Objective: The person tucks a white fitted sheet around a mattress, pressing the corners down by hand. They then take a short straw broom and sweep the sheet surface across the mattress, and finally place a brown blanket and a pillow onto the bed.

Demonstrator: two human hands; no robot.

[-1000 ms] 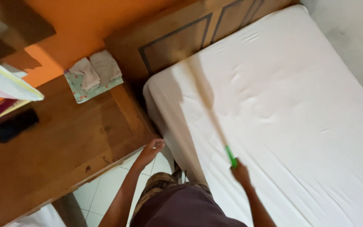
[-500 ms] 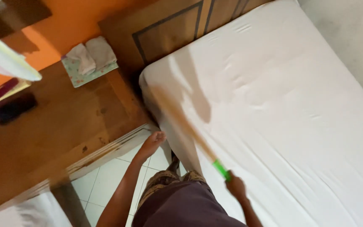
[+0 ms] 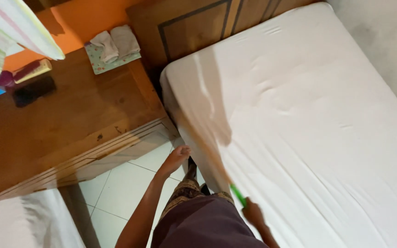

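Nearest, the right hand (image 3: 252,213) is closed around the green plastic handle of a long broom of pale straw (image 3: 207,156), whose blurred bristles sweep along the near edge of the smooth white mattress sheet (image 3: 309,119), faintly creased. The left hand (image 3: 176,158) hangs loosely open above the glossy white floor tiles (image 3: 129,177), holding nothing. Beside it stands the worn brown wooden table (image 3: 70,124), bearing a flat black rectangular object (image 3: 34,90), then folded pale cloths on a patterned mint mat (image 3: 112,48). Farthest, the panelled wooden headboard (image 3: 194,27) meets an orange wall.
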